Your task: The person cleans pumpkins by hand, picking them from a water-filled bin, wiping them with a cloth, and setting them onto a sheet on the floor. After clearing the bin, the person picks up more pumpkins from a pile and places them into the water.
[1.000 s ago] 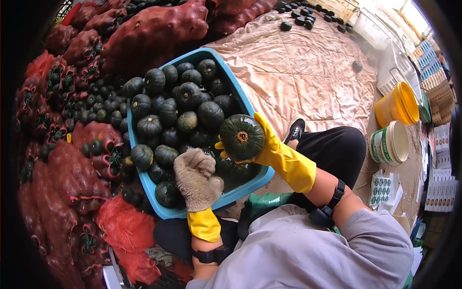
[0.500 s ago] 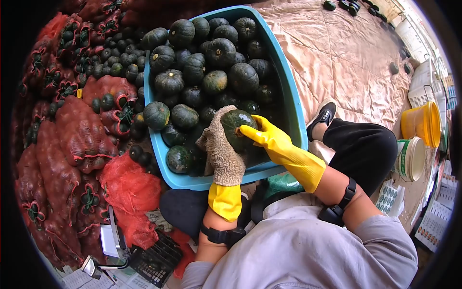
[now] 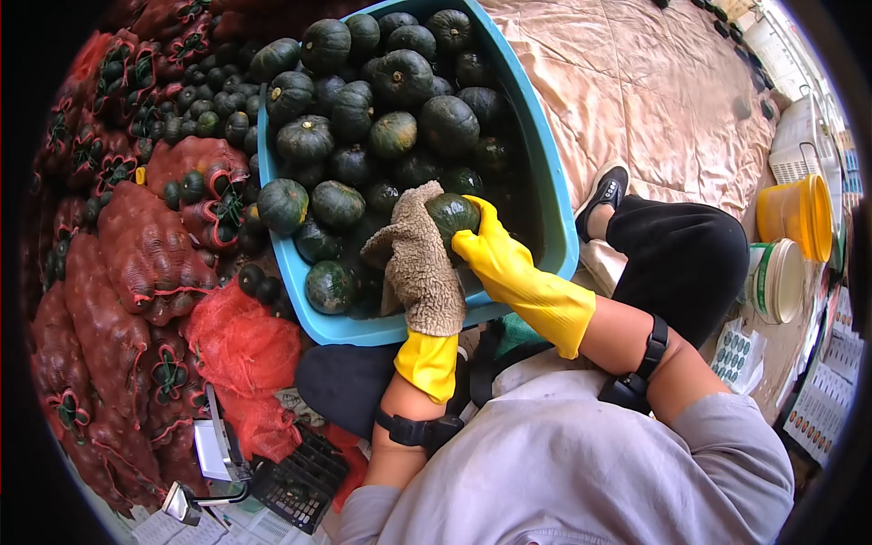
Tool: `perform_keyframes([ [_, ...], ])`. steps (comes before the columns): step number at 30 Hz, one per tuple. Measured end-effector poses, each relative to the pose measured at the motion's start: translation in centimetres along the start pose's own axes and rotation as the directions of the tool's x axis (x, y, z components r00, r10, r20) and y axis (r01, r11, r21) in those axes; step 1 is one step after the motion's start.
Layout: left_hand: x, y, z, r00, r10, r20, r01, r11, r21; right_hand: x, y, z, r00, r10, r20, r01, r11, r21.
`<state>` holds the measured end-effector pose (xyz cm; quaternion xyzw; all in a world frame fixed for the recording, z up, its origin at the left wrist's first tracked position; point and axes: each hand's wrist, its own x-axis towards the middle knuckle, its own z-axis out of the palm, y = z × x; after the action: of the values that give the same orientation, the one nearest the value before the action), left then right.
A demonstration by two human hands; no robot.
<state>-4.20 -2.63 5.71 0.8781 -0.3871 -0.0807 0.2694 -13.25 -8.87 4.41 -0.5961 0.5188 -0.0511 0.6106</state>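
The pumpkin (image 3: pixel 452 216) has turned, stem hidden, right fingers (image 3: pixel 469 245) gripping it, cloth (image 3: pixel 421 268) obscuring left fingers' state.

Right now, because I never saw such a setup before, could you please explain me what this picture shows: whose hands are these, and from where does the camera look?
There is no machine here: these are a person's own hands, seen by a camera worn on the head, looking forward and down. The left hand is covered by a fuzzy brown mitt or cloth, with a yellow glove cuff below. The right hand wears a yellow glove. Between them they hold a dark green squash, over a blue tub holding many similar squashes. Red net sacks lie to the left; a pale sheet covers the floor beyond the tub, on the right.
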Motion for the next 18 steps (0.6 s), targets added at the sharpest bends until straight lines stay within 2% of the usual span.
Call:
perform_keyframes([
  [1, -0.1, -0.2, 0.2, 0.999, 0.036, -0.018, -0.035, 0.999, 0.034, 0.1, -0.1, 0.2, 0.999, 0.038, -0.022, -0.038, 0.999, 0.010],
  [2, -0.1, 0.1, -0.1, 0.999, 0.027, -0.027, -0.028, 0.999, -0.028, 1.0, 0.1, 0.4, 0.993, 0.119, -0.003, -0.118, 0.990, 0.081],
  [3, 0.1, 0.1, -0.5, 0.999, 0.043, -0.009, -0.043, 0.995, -0.094, 1.9, 1.8, -0.2, 0.968, -0.247, 0.043, 0.248, 0.969, -0.015],
  [4, 0.5, -0.2, -1.2, 0.998, 0.059, 0.008, -0.057, 0.986, -0.160, 2.2, 2.9, -1.7, 0.811, -0.573, 0.119, 0.584, 0.807, -0.088],
  [6, 0.5, 0.0, -2.4, 0.999, 0.054, -0.007, -0.053, 0.947, -0.317, 2.4, 3.0, -3.1, 0.698, -0.662, 0.272, 0.714, 0.675, -0.189],
  [7, 0.5, 0.1, -2.5, 0.999, 0.039, -0.011, -0.040, 0.950, -0.308, 2.1, 2.4, -3.9, 0.630, -0.696, 0.344, 0.774, 0.594, -0.218],
  [8, 0.4, 0.2, -2.5, 1.000, 0.024, -0.013, -0.027, 0.954, -0.298, 2.1, 2.3, -4.0, 0.606, -0.711, 0.357, 0.795, 0.563, -0.228],
  [10, 0.7, 0.2, -2.5, 1.000, -0.008, 0.008, 0.010, 0.947, -0.321, 1.9, 2.2, -3.8, 0.731, -0.602, 0.323, 0.627, 0.778, 0.032],
  [11, 0.8, 0.1, -2.5, 1.000, -0.010, 0.024, 0.017, 0.950, -0.312, 1.8, 2.1, -3.6, 0.785, -0.541, 0.302, 0.515, 0.841, 0.166],
  [12, 0.8, 0.0, -2.5, 0.999, -0.017, 0.037, 0.027, 0.952, -0.304, 1.9, 2.2, -2.9, 0.885, -0.342, 0.316, 0.133, 0.836, 0.532],
  [13, 0.8, -0.1, -2.7, 0.999, -0.029, 0.043, 0.041, 0.954, -0.296, 1.9, 2.0, -2.3, 0.896, -0.139, 0.421, -0.268, 0.587, 0.764],
  [14, 0.7, 0.4, -3.0, 0.994, -0.102, 0.045, 0.110, 0.959, -0.262, 1.4, 1.4, -2.1, 0.932, -0.127, 0.340, -0.134, 0.749, 0.648],
  [16, 1.1, -0.5, -2.8, 0.997, -0.072, 0.013, 0.073, 0.977, -0.201, 0.5, -0.1, -0.5, 0.973, -0.122, 0.197, 0.007, 0.866, 0.500],
  [17, 1.2, -1.0, -2.6, 0.997, -0.080, -0.004, 0.078, 0.977, -0.197, 1.4, 1.0, 0.2, 0.961, -0.218, 0.168, 0.109, 0.863, 0.494],
  [18, 1.2, -1.5, -2.4, 0.996, -0.089, -0.021, 0.083, 0.978, -0.193, 1.6, 0.4, 0.1, 0.975, -0.122, 0.183, 0.024, 0.886, 0.464],
])
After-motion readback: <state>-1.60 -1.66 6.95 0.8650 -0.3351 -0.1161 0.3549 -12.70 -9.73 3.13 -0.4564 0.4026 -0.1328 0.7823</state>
